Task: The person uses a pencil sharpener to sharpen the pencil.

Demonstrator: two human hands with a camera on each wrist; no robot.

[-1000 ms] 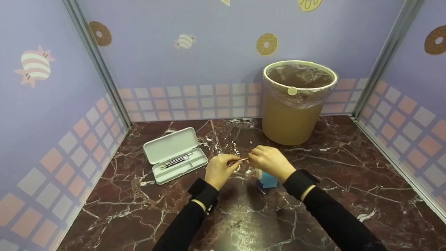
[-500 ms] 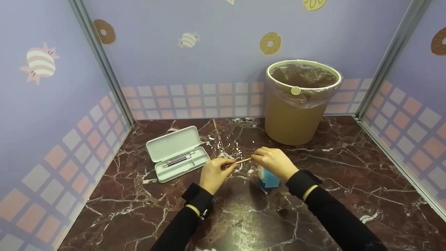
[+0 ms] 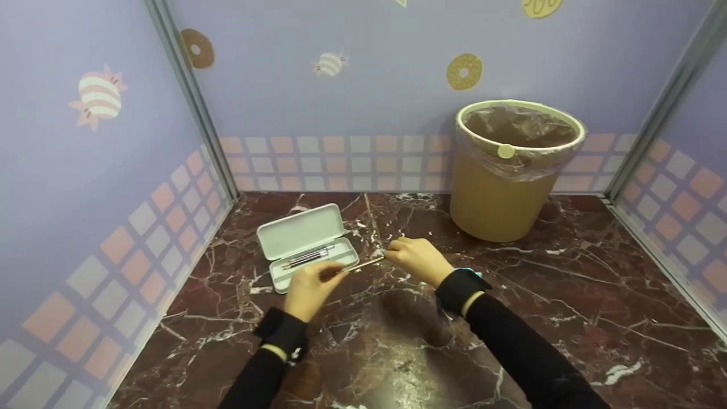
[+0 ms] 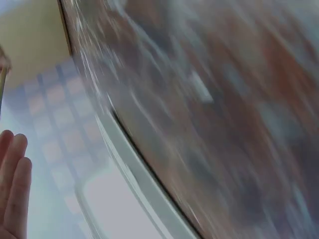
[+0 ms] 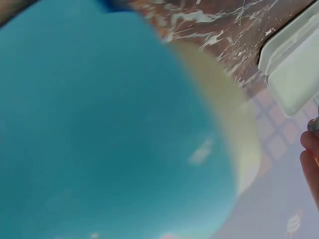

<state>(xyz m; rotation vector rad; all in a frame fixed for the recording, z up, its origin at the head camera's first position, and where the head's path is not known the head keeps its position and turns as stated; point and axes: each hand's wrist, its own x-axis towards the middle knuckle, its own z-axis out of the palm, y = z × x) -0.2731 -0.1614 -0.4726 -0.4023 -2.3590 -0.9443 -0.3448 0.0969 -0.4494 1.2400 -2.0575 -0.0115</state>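
Between my hands in the head view runs a thin gold-brown pencil (image 3: 366,263). My left hand (image 3: 309,288) pinches its left end with thumb and fingers, in front of the open pale pencil case (image 3: 301,230). My right hand (image 3: 417,258) pinches the other end, over the table. Several dark patterned pencils (image 3: 306,257) lie in the case. A blue object (image 5: 109,124) with a cream side fills much of the right wrist view; in the head view my right wrist mostly hides it. Fingers of my left hand (image 4: 15,184) show at the left wrist view's edge.
A tan bin (image 3: 494,199) with a clear plastic liner stands at the back right against the wall. White specks dot the dark red marbled table (image 3: 363,352) behind my hands. Patterned panels (image 3: 386,85) enclose the back and both sides.
Both hands have moved left with the pencil, the left hand now overlapping the pencil case's front. More of the pencil shows between them. The head view has turned slightly left.
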